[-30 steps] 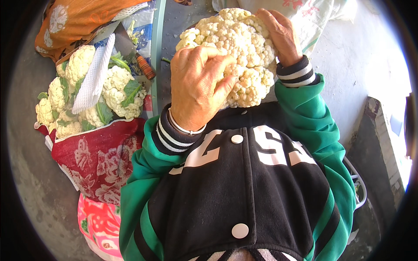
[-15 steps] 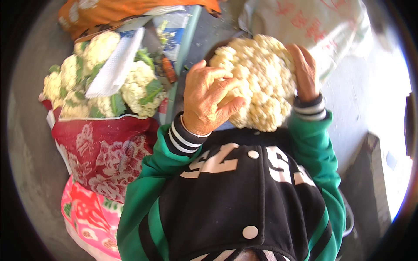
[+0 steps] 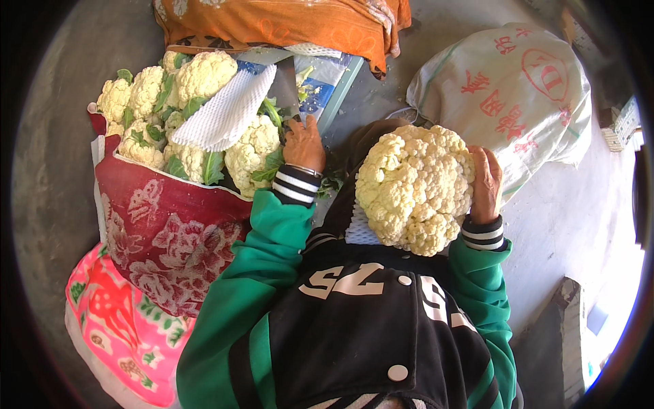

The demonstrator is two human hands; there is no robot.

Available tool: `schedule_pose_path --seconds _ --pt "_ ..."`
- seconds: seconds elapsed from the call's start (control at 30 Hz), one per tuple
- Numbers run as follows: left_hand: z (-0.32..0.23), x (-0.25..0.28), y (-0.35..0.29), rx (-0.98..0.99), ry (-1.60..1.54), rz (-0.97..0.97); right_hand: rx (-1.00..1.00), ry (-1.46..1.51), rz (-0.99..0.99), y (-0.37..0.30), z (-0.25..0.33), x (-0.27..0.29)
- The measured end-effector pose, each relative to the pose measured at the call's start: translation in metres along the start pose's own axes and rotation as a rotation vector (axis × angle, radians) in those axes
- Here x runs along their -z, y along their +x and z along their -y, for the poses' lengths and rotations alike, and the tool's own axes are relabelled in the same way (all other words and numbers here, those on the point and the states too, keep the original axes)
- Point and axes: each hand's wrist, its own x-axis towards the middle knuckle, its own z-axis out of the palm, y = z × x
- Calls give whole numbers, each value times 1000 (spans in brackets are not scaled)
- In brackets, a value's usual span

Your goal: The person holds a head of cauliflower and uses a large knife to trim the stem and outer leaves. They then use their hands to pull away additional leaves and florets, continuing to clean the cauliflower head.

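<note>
A large cream cauliflower [image 3: 415, 187] rests over my lap, with a bit of white foam netting [image 3: 360, 228] showing beneath it. My right hand [image 3: 486, 183] grips its right side, thumb hidden from view. Off to the left, my left hand [image 3: 304, 144] reaches down beside a pile of cauliflowers [image 3: 253, 155]. Its fingers curl round the handle of what looks like a knife, whose broad grey blade [image 3: 286, 83] points away from me. The handle itself is covered by the hand.
Several leafy cauliflowers fill a container draped in red flowered cloth [image 3: 170, 238], with a white foam net [image 3: 221, 112] on top. An orange cloth [image 3: 279, 24] lies at the far side. A large white sack [image 3: 504, 102] stands far right; a pink patterned cloth [image 3: 122, 334] is near left.
My left hand has left the cauliflower and moved left onto the reddish-brown handle. The right hand still holds the cauliflower, which now sits lower in view.
</note>
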Motion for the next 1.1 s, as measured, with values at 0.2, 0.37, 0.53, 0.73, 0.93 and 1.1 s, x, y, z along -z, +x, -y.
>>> schedule_pose_path --seconds 0.2,0.37,0.53,0.73,0.93,1.1 --pt "12 -32 7 68 53 100 -13 1 -22 -3 4 -1" --pt "3 -19 19 277 -200 85 -1 -4 -28 -6 8 -2" --pt "36 -43 37 261 -570 -183 19 9 -21 -8 13 -9" --pt "31 42 27 561 -1781 73 175 -275 19 -7 7 -1" --pt "4 92 -21 442 -1691 83 236 -358 42 -7 11 -3" --pt "-21 118 -51 187 -1523 60 171 -75 -11 -12 19 -7"
